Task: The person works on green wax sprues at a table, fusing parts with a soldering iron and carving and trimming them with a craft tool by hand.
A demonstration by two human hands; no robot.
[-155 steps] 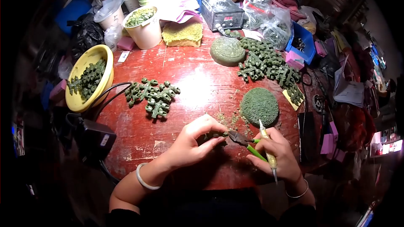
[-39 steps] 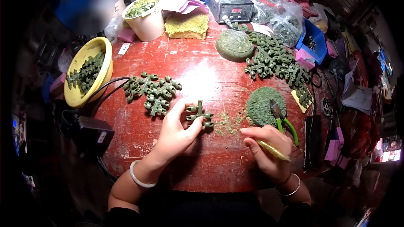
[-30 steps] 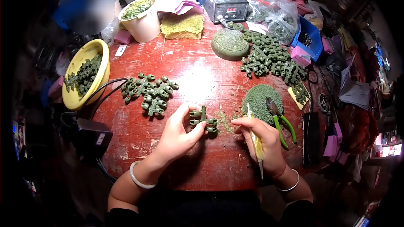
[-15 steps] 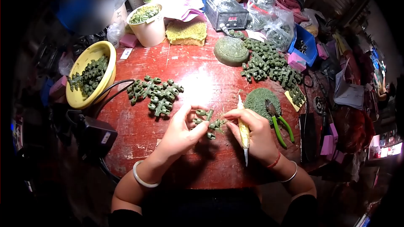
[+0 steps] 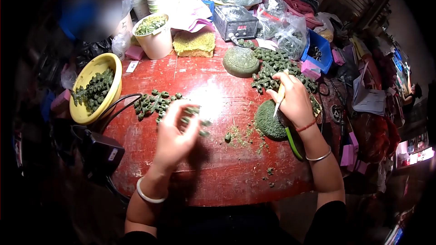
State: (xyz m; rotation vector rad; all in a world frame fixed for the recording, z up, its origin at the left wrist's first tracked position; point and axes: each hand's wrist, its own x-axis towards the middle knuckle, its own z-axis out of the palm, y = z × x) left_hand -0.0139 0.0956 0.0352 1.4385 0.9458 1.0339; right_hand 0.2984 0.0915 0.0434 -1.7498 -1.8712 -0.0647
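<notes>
My left hand [image 5: 175, 134], blurred by motion, is closed on a cluster of small green parts [image 5: 194, 119], near the left pile of similar green clusters [image 5: 153, 104]. Its fingers partly hide that pile. Between the thumb and fingers of my right hand [image 5: 295, 100] is a slim pointed tool [image 5: 279, 97] with a pale yellowish handle, its tip down over a round green textured pad [image 5: 268, 120]. The right fingertips are by the larger pile of green clusters [image 5: 268, 66]; contact with it cannot be made out. One loose green piece [image 5: 227, 137] lies among green crumbs.
Green-handled pliers [image 5: 293, 143] lie beside the pad, partly covered by my right hand. A round stone-like block [image 5: 240, 62], a yellow sponge [image 5: 194, 44] and a box with a red display [image 5: 235, 23] stand behind. At left are a yellow bowl [image 5: 116, 81] and a black adapter [image 5: 102, 147].
My hands have moved apart: the left went left with the cluster, the right up and right with the tool. One loose piece now shows on the table. The camera view shifted slightly.
</notes>
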